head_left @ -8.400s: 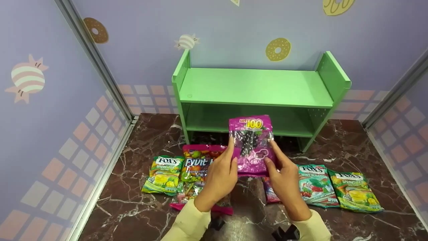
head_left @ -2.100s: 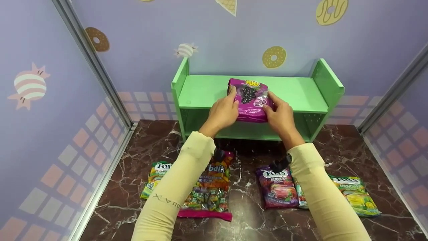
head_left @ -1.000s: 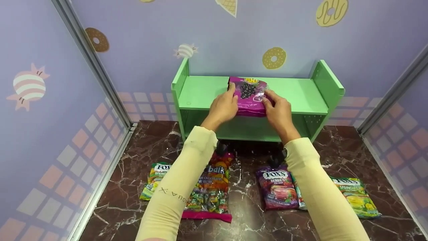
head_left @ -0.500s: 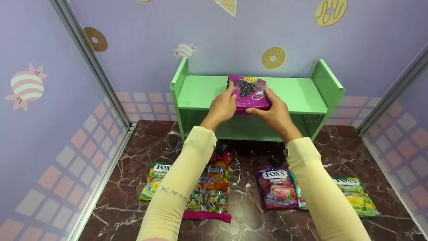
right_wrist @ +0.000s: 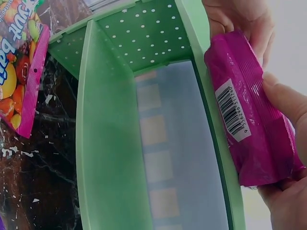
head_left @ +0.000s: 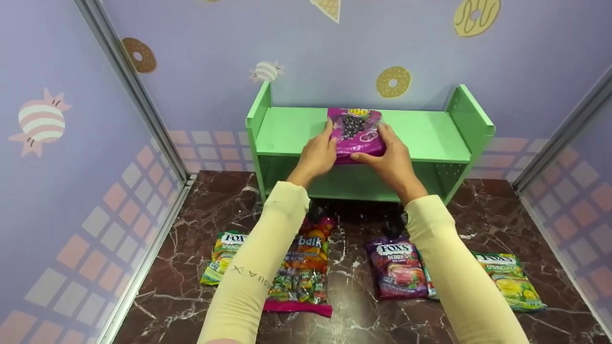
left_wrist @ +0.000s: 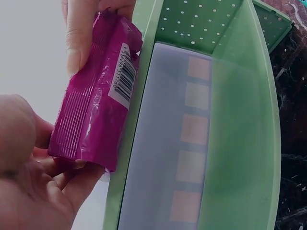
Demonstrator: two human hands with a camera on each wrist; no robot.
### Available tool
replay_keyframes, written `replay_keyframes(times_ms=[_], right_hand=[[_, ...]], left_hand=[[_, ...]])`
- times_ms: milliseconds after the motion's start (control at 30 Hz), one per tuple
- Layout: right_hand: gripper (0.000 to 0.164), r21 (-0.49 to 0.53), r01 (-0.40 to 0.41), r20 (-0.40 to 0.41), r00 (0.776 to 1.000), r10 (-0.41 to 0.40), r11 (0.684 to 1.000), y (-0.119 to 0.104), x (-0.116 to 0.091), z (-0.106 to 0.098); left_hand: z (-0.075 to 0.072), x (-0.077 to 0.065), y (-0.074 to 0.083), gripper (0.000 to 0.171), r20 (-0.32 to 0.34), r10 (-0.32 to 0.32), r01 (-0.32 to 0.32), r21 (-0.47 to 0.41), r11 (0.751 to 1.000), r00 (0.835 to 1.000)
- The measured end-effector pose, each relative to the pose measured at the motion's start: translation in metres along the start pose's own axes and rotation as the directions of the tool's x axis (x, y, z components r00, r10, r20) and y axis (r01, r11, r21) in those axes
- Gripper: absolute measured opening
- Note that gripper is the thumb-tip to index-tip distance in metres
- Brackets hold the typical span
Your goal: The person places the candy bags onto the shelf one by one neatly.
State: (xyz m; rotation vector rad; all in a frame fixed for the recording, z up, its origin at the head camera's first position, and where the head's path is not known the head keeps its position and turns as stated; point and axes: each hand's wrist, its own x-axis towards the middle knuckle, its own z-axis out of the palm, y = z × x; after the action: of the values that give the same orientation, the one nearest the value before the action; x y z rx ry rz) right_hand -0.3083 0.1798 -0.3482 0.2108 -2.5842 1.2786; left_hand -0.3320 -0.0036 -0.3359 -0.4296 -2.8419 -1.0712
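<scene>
A purple bag of candy (head_left: 355, 129) with a dark berry picture lies tilted back over the middle of the green rack's top shelf (head_left: 294, 129), its lower end at the shelf's front edge. My left hand (head_left: 316, 154) grips its left side, thumb along the edge. On the other side my right hand (head_left: 394, 160) grips it, with the thumb against the bottom end. Both wrist views show that bottom end, with the barcode on the bag (left_wrist: 103, 96). Whether the bag's underside touches the shelf everywhere is hidden.
On the dark marbled floor lie a fruit chewy candy bag (head_left: 306, 258), a purple Fox's berries bag (head_left: 398, 270) and a yellow-green Fox's bag (head_left: 509, 282) at right, another (head_left: 224, 253) at left. My forearms partly cover some. The rack's raised end panel (head_left: 471, 122) bounds the shelf.
The candy bag has gone from above the floor, up and forward onto the top shelf, tipping flatter. My right thumb has shifted to its bottom end. Over the last half second little moves.
</scene>
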Motion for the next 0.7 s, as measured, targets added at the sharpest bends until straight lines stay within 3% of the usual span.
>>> replay_keyframes(times_ms=[700], right_hand=[[0.098,0.035,-0.033,-0.007,0.999,0.033,0.999,0.008,0.0084,0.0011]], left_hand=[[0.0016,0.0066,0.0033,0.057,-0.014,-0.018,0.018,0.005,1.0,1.0]])
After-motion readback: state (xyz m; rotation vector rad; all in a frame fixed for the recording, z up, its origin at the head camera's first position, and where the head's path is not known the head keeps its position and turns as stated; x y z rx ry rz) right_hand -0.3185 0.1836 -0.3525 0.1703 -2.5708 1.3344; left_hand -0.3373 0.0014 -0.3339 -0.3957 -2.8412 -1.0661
